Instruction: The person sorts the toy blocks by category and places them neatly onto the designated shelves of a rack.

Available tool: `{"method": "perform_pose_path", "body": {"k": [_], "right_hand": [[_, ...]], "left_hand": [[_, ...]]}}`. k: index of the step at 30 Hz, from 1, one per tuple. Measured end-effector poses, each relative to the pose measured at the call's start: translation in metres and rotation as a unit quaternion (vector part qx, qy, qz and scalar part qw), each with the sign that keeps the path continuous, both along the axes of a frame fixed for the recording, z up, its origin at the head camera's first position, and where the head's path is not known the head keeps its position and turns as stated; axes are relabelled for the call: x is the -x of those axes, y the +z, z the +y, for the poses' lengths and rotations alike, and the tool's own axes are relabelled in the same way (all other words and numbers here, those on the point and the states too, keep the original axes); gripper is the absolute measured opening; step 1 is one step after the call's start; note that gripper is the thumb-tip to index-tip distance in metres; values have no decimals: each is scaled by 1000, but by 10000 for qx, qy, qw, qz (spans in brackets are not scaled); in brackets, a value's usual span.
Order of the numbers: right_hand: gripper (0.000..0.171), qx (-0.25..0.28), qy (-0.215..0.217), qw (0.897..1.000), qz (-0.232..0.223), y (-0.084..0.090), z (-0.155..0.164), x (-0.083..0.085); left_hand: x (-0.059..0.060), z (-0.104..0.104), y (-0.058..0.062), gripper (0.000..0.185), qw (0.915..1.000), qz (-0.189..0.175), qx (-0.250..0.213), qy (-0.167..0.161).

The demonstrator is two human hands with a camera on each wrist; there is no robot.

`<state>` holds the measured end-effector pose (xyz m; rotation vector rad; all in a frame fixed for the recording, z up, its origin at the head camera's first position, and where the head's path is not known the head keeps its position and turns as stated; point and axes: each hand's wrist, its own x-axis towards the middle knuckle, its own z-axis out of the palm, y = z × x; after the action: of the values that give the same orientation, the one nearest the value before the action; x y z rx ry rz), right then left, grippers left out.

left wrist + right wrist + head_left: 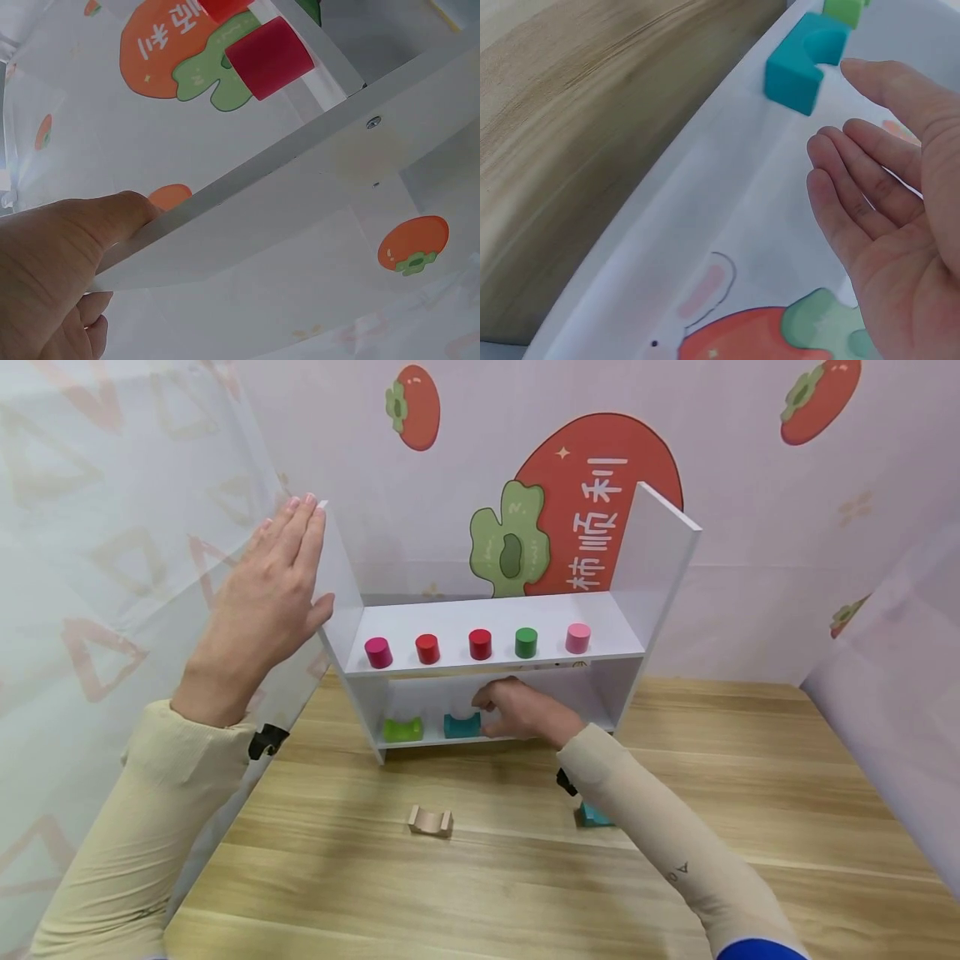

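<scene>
My left hand (pixel 270 593) grips the upper part of the left side panel (pixel 262 191) of a white two-tier shelf, thumb on one face and fingers on the other. Over the lower tier, my right hand (pixel 528 710) hovers with loosely bent fingers and holds nothing. Just beyond its thumb in the right wrist view stands a teal block (pixel 795 82) with a curved notch, apart from the fingers. Left of that block sits a lime green notched block (pixel 403 730) on the same tier.
Along the upper tier stand several cylinders: magenta (pixel 378 652), red (pixel 427 648), another red (pixel 480 644), green (pixel 526 642) and pink (pixel 577 638). A bare-wood notched block (pixel 431 821) lies on the wooden table (pixel 510 893). Another teal block (pixel 596 815) is partly hidden by the right forearm.
</scene>
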<state>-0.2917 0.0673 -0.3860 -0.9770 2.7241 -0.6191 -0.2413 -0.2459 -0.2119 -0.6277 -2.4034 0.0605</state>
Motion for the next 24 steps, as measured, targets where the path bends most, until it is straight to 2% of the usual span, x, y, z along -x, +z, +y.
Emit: {"method": "perform_pose_path", "body": {"k": [7,12,19,24], "right_hand": [[47,-78,631,9979,121,1,-8,-19],[46,-186,941,9954,34,-3,-15,-32],[40,-72,1375,9905,-49,-18,-22,-49],[41,-233,1445,9890,-221,-29,-28,-58]], "left_hand": [[0,0,0,91,10000,-28,-36,1],[0,0,1,92,10000,-64,-26,13],[0,1,1,92,9999,-113,5,39],[0,1,1,92,9999,-155,-9,65]]}}
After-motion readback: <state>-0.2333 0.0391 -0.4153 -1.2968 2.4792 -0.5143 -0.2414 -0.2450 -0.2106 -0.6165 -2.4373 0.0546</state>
